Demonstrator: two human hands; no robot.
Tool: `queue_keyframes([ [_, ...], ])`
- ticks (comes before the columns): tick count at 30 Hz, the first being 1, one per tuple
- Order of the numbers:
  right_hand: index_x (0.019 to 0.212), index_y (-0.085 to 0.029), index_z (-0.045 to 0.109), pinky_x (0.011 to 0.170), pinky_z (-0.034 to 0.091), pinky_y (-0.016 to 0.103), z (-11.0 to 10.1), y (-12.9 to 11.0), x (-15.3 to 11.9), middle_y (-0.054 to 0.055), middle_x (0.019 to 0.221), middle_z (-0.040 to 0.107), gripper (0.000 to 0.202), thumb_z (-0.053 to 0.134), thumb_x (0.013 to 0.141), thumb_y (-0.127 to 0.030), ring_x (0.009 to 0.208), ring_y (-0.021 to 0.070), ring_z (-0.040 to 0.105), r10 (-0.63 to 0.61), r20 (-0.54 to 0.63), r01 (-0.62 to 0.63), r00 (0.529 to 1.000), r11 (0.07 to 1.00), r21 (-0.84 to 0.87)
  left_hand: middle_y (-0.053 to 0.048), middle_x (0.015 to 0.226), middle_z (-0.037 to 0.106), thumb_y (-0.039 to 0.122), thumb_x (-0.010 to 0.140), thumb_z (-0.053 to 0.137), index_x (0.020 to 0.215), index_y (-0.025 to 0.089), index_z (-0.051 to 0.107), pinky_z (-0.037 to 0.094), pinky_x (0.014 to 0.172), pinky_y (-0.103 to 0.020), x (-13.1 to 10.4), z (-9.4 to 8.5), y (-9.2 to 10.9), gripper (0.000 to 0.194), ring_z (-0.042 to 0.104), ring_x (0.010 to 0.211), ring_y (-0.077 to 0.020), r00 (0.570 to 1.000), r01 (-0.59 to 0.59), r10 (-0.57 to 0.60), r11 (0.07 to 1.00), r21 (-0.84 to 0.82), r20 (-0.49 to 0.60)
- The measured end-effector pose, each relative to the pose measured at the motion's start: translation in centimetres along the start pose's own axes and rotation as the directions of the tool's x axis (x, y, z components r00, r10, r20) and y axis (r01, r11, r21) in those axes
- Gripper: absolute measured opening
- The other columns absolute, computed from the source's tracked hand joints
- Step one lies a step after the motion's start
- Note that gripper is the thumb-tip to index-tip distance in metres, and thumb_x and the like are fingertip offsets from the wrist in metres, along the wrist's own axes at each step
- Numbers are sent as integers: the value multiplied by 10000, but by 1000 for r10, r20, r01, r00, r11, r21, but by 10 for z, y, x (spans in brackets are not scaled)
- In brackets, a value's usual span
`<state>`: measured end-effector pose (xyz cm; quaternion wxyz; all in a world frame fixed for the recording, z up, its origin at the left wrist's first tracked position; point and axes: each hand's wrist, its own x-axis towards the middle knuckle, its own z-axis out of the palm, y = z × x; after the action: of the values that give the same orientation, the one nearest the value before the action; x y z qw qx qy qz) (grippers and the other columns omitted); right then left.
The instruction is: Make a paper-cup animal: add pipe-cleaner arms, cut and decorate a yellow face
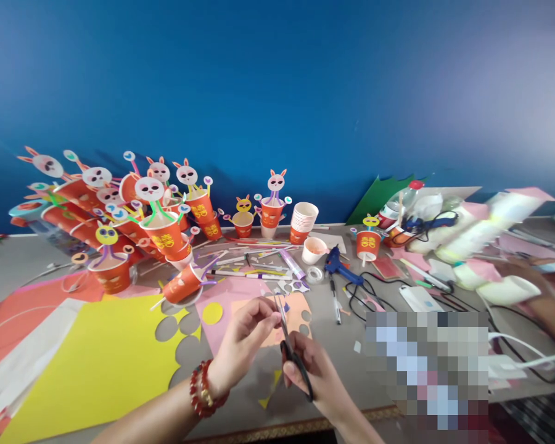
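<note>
My right hand grips black-handled scissors, with the blades pointing up and away from me. Beside the blades, the fingers of my left hand are pinched together; whatever they hold is too small or hidden to name. Beneath both hands lies a peach paper sheet with round holes cut in it, over a pink sheet. A yellow paper disc rests left of my fingers. Small yellow scraps lie on the table under my wrists.
Yellow card with cut-out circles covers the left. Red paper cups with rabbit faces crowd the back left. A blue glue gun, pen, tape roll and cables are right of centre. Another person's arm is far right.
</note>
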<state>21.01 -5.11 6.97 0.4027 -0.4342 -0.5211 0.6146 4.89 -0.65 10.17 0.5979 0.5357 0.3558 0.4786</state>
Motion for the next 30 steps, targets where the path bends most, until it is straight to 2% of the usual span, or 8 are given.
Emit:
queue_keyframes([
  [17,725,-200,466,501,339,212,0,4,0,-52,611,466,578,722,693,-717,507,88,438,13,2,-13,1000,999,33,-26,846,582,311,916,622,776,175,584,438,769,-273,0,2,-3,199,548,816,-158,1000,-20,20,999,-25,7],
  [30,711,-202,455,473,308,212,-1,10,2,-56,580,450,587,694,706,-738,481,81,422,-29,-12,29,1000,999,15,-25,847,580,306,927,605,782,172,576,436,775,-273,0,1,-5,199,544,820,-156,999,-30,31,999,-20,25],
])
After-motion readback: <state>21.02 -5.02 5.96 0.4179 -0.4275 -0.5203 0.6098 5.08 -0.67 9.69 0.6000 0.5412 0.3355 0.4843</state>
